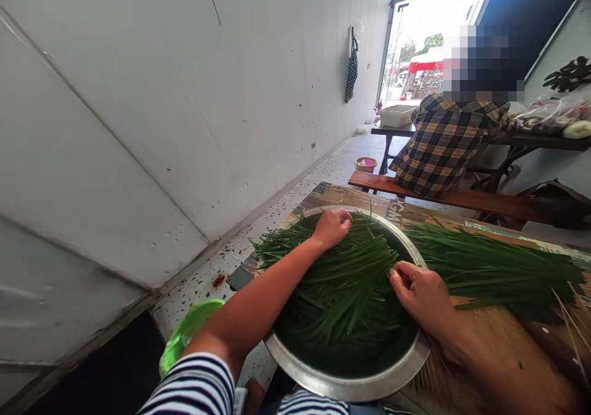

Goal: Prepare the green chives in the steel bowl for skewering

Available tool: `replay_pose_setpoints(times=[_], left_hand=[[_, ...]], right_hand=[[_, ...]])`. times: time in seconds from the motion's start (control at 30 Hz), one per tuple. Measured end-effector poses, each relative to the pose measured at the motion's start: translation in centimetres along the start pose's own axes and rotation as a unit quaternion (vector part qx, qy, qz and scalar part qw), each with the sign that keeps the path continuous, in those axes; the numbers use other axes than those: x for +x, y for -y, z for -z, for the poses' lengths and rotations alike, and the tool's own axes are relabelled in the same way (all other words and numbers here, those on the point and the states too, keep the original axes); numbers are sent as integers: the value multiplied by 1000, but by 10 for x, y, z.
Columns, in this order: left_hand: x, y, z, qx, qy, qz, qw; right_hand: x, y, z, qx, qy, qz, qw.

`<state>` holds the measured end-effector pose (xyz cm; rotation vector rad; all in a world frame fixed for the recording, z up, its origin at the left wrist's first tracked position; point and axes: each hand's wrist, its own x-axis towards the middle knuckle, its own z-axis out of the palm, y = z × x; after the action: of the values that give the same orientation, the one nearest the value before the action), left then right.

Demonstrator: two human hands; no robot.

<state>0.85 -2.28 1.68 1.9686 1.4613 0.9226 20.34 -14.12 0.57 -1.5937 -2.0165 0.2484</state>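
Observation:
A wide metal basin [305,372] stands in front of me with long, flat green garlic chives [341,292] piled in it. Over the basin's far side, my left hand [331,227] is closed in a pinch above the leaves; what its fingertips hold, if anything, is too small to make out. My right hand [418,289] is at the right inner edge, thumb and forefinger pinched at the ends of some leaves. To its right, a second heap of garlic chives [494,264] lies on the wooden table [489,335].
Thin sticks [431,375] lie beside the basin, and more sticks [572,322] at the far right. A green plastic-lined bin [191,322] is on the floor at left. Ahead, a person in a plaid shirt [443,141] sits on a bench [489,202] near a white tub [396,116].

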Motion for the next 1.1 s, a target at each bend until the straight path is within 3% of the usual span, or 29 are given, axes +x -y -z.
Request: replay_pose_setpoints(times=[0.07,0.17,0.23,0.4,0.47,0.53,0.63,0.73,0.83,0.9,1.03,1.1], left_hand=[[1,-1,1,-21,-12,5,1000],[0,-4,3,-119,16,70,990],[-2,-7,6,-125,28,90,988],[-4,-4,20,114,-42,28,992],[-2,0,25,172,-36,27,984],[-1,3,29,183,4,33,983],[-2,-1,37,150,113,1,982],[-10,-20,50,83,187,-39,978],[-24,-47,62,-61,229,-17,971],[-35,-63,65,-143,278,9,950],[-54,-81,61,-204,316,37,926],[-62,-83,61,-216,381,42,898]], right_hand=[[0,0,0,6,4,-4,1000],[-2,0,1,13,4,-4,1000],[-3,0,0,14,1,-2,1000],[-3,-3,-3,6,-5,5,1000],[-2,-4,-4,2,-6,8,1000],[-1,-4,-4,-3,-12,12,1000],[-4,0,0,-8,-40,48,998],[-10,10,8,1,-73,155,985],[-17,19,18,18,-116,213,970],[-19,22,24,6,-150,168,974],[-14,18,29,-15,-209,66,976],[-11,15,33,-13,-228,42,973]])
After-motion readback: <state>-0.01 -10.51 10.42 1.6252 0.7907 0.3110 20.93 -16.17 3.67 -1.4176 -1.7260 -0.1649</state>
